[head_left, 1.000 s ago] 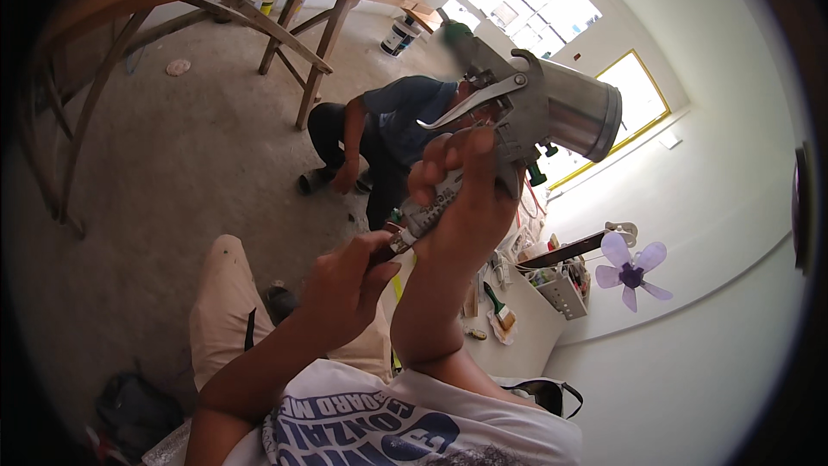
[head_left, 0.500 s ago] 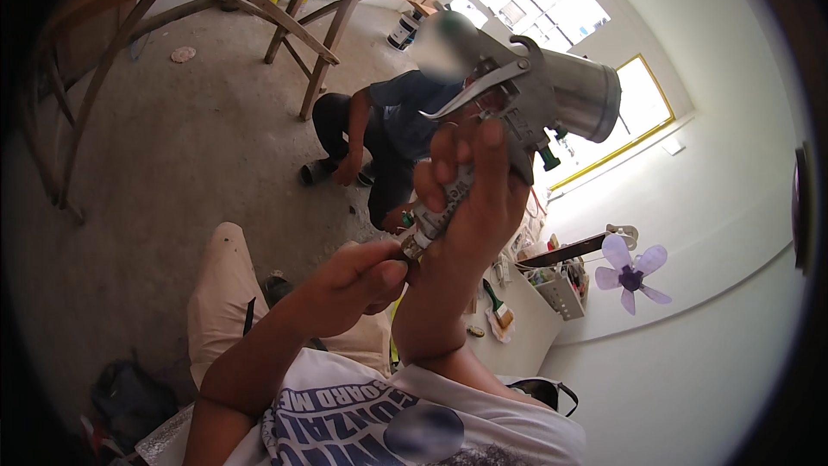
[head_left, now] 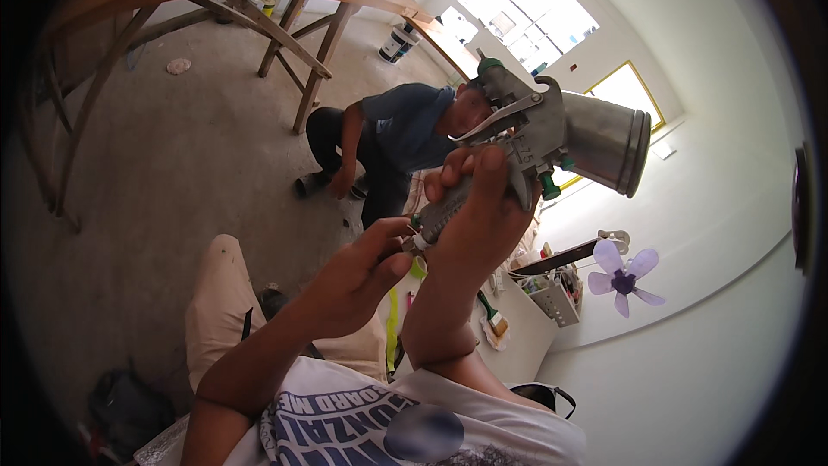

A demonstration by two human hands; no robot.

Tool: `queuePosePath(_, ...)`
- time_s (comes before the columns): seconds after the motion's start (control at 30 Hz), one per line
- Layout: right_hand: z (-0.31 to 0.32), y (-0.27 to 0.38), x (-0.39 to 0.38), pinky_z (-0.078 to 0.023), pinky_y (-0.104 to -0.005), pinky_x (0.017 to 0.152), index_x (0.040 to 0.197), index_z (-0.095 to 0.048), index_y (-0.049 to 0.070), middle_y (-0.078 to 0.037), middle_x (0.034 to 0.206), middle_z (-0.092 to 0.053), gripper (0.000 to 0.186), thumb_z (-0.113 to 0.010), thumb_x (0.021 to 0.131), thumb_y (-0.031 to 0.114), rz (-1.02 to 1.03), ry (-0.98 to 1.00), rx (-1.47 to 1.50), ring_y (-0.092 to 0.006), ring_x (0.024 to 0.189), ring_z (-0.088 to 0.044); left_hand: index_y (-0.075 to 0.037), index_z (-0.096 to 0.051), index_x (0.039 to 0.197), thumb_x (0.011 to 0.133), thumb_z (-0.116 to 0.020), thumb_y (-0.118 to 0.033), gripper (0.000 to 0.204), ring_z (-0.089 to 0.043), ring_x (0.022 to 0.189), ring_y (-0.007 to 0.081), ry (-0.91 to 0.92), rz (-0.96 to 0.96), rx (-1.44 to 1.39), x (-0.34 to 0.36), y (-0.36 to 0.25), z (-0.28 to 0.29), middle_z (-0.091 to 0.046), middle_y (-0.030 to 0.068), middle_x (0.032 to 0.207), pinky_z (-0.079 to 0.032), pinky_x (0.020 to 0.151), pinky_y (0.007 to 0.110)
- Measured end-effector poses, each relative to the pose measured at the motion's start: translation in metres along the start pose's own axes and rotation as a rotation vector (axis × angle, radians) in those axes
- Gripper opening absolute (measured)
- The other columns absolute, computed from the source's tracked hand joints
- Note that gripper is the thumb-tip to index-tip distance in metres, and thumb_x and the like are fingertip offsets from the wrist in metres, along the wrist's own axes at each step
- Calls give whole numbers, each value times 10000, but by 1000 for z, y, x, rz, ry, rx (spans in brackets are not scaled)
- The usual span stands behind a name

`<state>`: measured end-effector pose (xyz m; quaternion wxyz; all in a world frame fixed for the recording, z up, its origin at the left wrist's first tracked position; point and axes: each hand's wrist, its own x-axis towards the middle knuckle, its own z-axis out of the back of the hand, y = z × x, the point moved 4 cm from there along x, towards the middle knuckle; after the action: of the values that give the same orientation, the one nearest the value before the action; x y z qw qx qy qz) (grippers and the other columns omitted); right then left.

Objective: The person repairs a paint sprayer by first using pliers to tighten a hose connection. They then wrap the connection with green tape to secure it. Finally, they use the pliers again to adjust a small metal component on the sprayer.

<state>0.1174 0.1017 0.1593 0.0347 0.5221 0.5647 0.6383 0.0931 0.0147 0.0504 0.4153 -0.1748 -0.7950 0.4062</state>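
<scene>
Silver metal against bright windows: it's a spray gun [head_left: 542, 125], raised ahead of the person, its cup [head_left: 604, 134] tipped off to the right and its handle [head_left: 450, 211] slanting down to the near left. Right hand [head_left: 483, 203] has it, fingers wrapped round that handle below the trigger [head_left: 498, 119], seemingly so one hand bears all the weight. That frees the left hand [head_left: 354, 280], and look where it is: thumb and forefinger parted at the white fitting [head_left: 420, 242] on the handle's end. Touching, or just beside? Can't tell from here. Slanting the gun this way probably brings that end within easy reach. Over on the right, a green-handled brush [head_left: 498, 323] rests bristles-down on a pale rag [head_left: 495, 343], likely to spare the worktop [head_left: 528, 336]; just beyond, a white basket [head_left: 565, 306] gathers small items together. Farther off, left of the gun, a co-worker [head_left: 405, 134] crouches.
</scene>
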Motion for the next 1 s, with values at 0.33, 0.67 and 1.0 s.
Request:
queuePosePath(0.33, 17, 0, 8, -581, -430, 860, 1260, -443, -42, -223, 1146, -609, 587, -738, 894, 310, 46, 401, 387, -323, 1017, -669, -26, -557, 1182, 1066, -453, -317, 330, -382, 628, 33, 87, 114, -398, -8, -8, 15, -443, -54, 724, -314, 559, 215)
queuePosePath(0.67, -13, -17, 9, -619, -424, 731, 1434, -258, 14, -246, 1035, -653, 786, -755, 874, 256, -208, 630, 473, -368, 1002, -681, -27, -523, 1152, 981, -560, -504, 508, -372, 598, 44, 119, 150, -414, -9, 5, 7, -446, -19, 740, -294, 507, 206)
queuePosePath(1.0, -33, -29, 0, -454, -246, 440, 1300, -306, 16, -66, 751, -544, 424, -560, 963, 56, -172, 481, 300, -108, 526, -528, -21, -530, 1094, 1045, -502, -272, 258, -417, 600, 82, 123, 180, -241, -10, -1, 21, -497, 4, 736, -360, 542, 252)
